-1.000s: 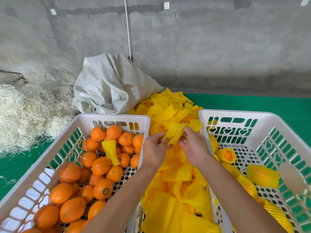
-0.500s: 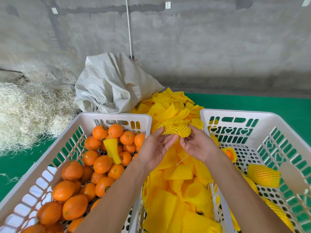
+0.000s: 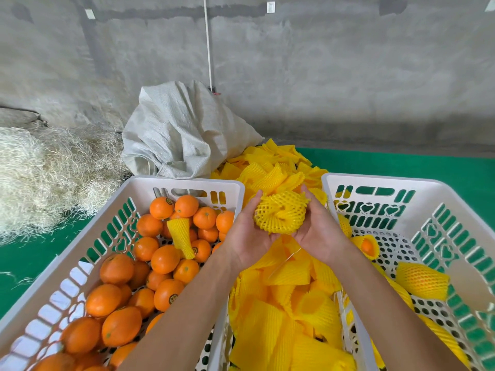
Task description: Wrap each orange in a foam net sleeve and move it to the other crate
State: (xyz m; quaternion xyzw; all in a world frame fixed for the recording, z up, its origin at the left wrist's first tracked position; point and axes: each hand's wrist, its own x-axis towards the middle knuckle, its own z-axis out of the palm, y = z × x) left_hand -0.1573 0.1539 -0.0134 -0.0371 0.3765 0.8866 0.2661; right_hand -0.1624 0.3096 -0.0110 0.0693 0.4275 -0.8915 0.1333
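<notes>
Two hands meet palm-up over the gap between the crates, cupping one yellow foam net sleeve [image 3: 280, 213] bunched into a ring. The left hand [image 3: 247, 236] holds its left side, fingers curled under and the thumb lying up along its edge; the right hand [image 3: 318, 232] holds the right side the same way, thumb raised beside the netting. Whether an orange sits inside the sleeve cannot be told.

Below the hands, a heap of loose sleeves [image 3: 289, 311] fills the space between the crates and runs back toward a crumpled white woven sack [image 3: 182, 137]. The left crate [image 3: 184, 183], white with green slots, is full of bare oranges [image 3: 117, 298], with one stray sleeve [image 3: 182, 238] lying on top of them. The right crate [image 3: 375, 180] holds several sleeved oranges [image 3: 422, 281] on its perforated floor. Pale straw [image 3: 48, 178] is piled at far left on the green floor [image 3: 401, 164], against a grey concrete wall [image 3: 321, 76].
</notes>
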